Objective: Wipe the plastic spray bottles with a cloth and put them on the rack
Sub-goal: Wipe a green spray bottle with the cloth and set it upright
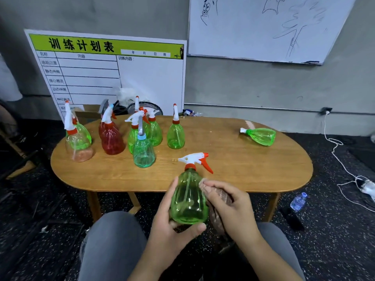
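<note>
A green spray bottle (188,199) with a white and red trigger head stands upright in front of me, just off the table's near edge. My left hand (168,226) grips its base and left side. My right hand (233,207) holds a brownish cloth (218,211) bunched against the bottle's right side. Several more spray bottles stand on the left half of the wooden table (233,165): green ones (175,136), a red one (112,140), a teal one (143,153). A headless green bottle (260,135) lies on its side at the far right.
My knees in grey trousers (113,244) are below the table edge. A water bottle (298,201) and white cables (345,169) lie on the dark floor to the right. A schedule board (113,74) leans on the wall behind the table. No rack is in view.
</note>
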The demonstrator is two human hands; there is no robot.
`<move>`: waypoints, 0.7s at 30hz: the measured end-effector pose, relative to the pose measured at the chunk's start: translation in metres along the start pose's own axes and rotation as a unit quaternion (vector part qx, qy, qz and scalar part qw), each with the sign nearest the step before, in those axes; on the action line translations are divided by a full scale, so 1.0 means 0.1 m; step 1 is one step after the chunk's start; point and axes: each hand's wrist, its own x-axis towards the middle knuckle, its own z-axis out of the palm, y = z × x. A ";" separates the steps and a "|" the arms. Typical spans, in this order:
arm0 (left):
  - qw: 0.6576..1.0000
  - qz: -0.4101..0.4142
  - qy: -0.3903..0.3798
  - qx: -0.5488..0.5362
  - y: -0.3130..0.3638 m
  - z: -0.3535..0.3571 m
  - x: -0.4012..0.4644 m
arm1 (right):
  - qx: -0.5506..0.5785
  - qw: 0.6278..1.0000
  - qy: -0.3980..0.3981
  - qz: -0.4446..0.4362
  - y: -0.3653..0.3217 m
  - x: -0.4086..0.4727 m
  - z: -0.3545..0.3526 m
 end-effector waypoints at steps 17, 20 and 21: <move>0.916 0.293 0.144 0.231 2.15 0.06 1.35 | 0.186 0.965 0.088 -0.162 -2.18 0.94 -0.37; 0.910 0.332 0.162 0.189 2.49 0.12 1.41 | 0.035 0.946 0.113 -0.302 -2.49 0.88 -0.54; 0.907 0.341 0.164 0.185 2.58 0.13 1.41 | -0.022 0.930 0.129 -0.342 -2.55 0.86 -0.59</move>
